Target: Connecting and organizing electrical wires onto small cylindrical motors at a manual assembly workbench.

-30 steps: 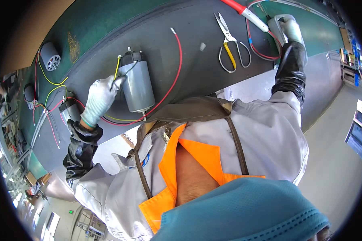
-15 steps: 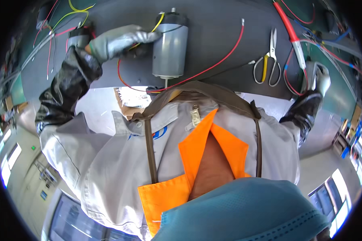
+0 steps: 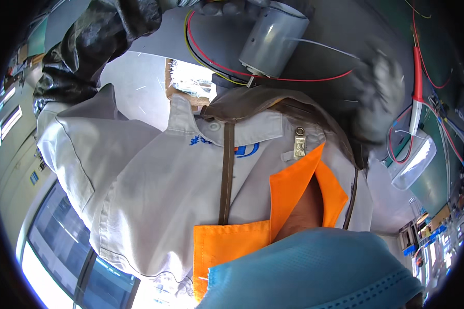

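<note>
A grey cylindrical motor lies on the dark work surface, its shaft toward me. My left hand, in a grey glove, is at the motor's far end, its curled fingers closed around the wires there; the upper edge cuts off part of it. Red, yellow and black leads loop from that hand past the shaft. My right hand, also gloved and smeared by motion, is right of the motor. A thin white cable tie sticks out of it, crossing in front of the motor.
On the right lie a red-and-white pen-shaped tool with wires and a clear tray of white strips. A cardboard box with white scraps stands below the table edge. My apron and jacket are close to that edge.
My right hand has left the tray and moved left toward the motor with a cable tie. The view has shifted and tilted, so the motor appears higher and slanted. The scissors no longer show.
</note>
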### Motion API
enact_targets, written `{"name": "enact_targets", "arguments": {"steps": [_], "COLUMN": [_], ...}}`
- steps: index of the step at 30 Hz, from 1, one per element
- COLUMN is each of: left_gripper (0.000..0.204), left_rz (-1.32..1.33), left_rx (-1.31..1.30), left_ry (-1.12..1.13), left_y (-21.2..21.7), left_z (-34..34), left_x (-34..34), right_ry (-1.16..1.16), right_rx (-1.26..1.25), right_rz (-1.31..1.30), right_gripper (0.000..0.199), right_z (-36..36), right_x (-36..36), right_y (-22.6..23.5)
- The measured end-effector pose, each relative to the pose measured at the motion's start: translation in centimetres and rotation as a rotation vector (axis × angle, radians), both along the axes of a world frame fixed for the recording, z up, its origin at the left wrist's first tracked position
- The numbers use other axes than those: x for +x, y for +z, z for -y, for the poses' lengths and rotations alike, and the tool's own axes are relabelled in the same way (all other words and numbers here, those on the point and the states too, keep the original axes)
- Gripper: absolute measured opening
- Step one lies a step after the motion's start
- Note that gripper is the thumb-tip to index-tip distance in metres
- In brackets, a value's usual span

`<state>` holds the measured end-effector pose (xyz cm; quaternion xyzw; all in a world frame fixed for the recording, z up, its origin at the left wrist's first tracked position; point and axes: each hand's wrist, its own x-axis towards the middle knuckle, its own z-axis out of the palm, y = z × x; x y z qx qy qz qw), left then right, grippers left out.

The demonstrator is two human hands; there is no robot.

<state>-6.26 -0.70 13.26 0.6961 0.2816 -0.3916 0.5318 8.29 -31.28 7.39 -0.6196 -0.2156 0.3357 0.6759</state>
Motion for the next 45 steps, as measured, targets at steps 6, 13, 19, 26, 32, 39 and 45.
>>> {"name": "enact_targets", "arguments": {"steps": [6, 13, 19, 26, 32, 39, 45], "left_gripper": [0.045, 0.049, 0.024, 0.013, 0.011, 0.012, 0.015], "left_rz": [0.104, 0.699, 0.512, 0.741, 0.794, 0.799, 0.879], "left_rx": [-0.068, 0.074, -0.054, -0.172, -0.313, -0.37, -0.495], "left_ry": [0.11, 0.039, 0.721, 1.013, 1.073, 1.067, 1.109], "left_y": [-0.4, -4.5, -4.3, -8.3, -9.0, -8.9, -9.3], "left_z": [0.7, 2.0, 6.5, 9.8, 10.1, 9.8, 12.2], "left_x": [-1.0, -4.8, -2.6, -0.6, -0.3, 0.2, 3.3], "right_ry": [0.185, 0.227, 0.088, 0.037, 0.036, 0.236, 0.312], "right_rx": [0.274, 0.144, 0.19, 0.105, 0.088, -0.093, -0.278], "right_rz": [0.152, 0.833, 0.128, -0.183, -0.202, -0.233, -0.175], "right_gripper": [0.022, 0.022, 0.02, 0.025, 0.033, 0.04, 0.033], "right_z": [-6.8, -7.0, -7.5, -8.7, -8.4, -8.9, -7.2], "right_x": [-4.8, -4.6, -3.9, 0.0, -0.2, 1.6, 3.4], "right_y": [-4.9, -3.4, -3.2, -1.6, -1.5, 1.2, 1.9]}}
